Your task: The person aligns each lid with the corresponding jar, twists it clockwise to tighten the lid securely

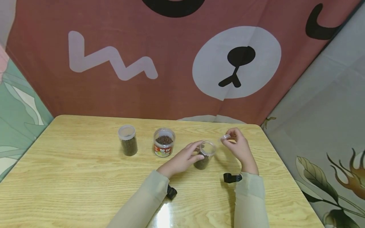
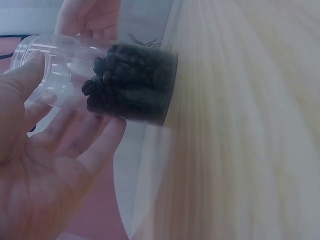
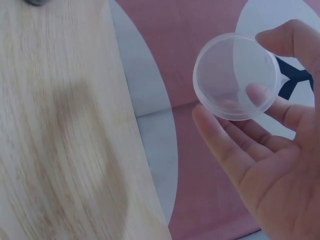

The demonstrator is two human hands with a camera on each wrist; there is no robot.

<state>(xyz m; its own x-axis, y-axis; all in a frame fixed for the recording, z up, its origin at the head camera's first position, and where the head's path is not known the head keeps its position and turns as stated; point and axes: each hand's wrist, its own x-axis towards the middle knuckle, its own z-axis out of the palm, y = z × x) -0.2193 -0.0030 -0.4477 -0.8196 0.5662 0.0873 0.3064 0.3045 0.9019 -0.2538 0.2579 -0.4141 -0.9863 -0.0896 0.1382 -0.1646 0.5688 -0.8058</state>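
My left hand (image 1: 181, 160) grips a clear plastic jar (image 1: 202, 163) near its rim, thumb on one side and fingers on the other. Dark beans that look like coffee beans (image 2: 132, 75) fill its lower part, as the left wrist view shows. The jar's mouth is uncovered and its base is at the tabletop. To the right of it, raised above the table, my right hand (image 1: 241, 149) pinches a round translucent lid (image 3: 215, 75) by the edge. In the right wrist view the thumb and fingers hold opposite parts of the lid's rim.
A lidded jar (image 1: 129, 146) of dark contents stands on the left of the wooden table (image 1: 85, 177). Between it and my left hand is a shorter open tub (image 1: 163, 149) with a red label and brown bits inside. A printed cloth (image 1: 171, 95) hangs behind the table.
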